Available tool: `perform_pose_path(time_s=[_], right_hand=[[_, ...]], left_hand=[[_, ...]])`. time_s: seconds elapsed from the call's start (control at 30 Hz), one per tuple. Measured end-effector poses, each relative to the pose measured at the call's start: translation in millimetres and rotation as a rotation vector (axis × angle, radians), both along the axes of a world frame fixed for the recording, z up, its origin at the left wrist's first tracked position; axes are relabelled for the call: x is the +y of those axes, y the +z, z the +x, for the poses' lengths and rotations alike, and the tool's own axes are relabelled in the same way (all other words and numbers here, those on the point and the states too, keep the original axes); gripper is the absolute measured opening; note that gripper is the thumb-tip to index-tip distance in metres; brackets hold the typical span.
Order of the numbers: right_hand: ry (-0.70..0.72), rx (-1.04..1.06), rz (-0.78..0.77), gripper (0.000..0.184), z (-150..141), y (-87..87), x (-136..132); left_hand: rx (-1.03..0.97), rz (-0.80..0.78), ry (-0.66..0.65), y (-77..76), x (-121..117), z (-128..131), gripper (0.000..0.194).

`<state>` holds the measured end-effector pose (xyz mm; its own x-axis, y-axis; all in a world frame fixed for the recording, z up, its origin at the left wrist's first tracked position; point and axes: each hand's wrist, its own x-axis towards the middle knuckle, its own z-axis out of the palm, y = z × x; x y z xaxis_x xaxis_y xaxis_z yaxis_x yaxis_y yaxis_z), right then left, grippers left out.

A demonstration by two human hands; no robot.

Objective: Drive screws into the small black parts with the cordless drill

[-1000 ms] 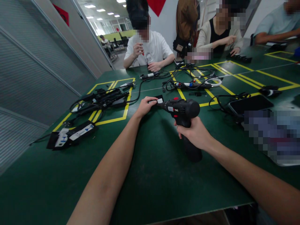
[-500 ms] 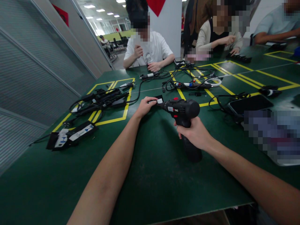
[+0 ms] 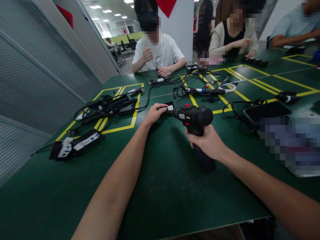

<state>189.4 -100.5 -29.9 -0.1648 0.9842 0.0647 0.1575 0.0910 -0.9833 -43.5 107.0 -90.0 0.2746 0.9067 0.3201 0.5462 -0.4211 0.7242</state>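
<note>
Black power drill [image 3: 193, 115], right of centre: I have its grip wrapped by the right hand [image 3: 209, 143], fingers closed around it, nose pointing left. Farther off, the left hand [image 3: 156, 114] steadies a small dark piece [image 3: 171, 107] on the green table [image 3: 160, 196], fingertips over its left side; how tightly they pinch, I cannot tell. I would keep drill and piece aligned, pressure even, fingertips clear of the nose. Beyond lies a slim tool [image 3: 203, 90].
</note>
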Motion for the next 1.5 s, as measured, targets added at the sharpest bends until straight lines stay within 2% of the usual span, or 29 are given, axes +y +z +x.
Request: perform_pose_path(time_s=[0.67, 1.5], right_hand=[[0.013, -0.003, 0.008, 0.015, -0.4, 4.7, -1.1], [0.014, -0.007, -0.002, 0.012, -0.3, 2.6, -1.2]], left_hand=[[-0.008, 0.007, -0.016, -1.0, 1.3, -1.9, 0.032], [-0.01, 0.013, -0.017, -1.0, 1.0, -1.8, 0.033]])
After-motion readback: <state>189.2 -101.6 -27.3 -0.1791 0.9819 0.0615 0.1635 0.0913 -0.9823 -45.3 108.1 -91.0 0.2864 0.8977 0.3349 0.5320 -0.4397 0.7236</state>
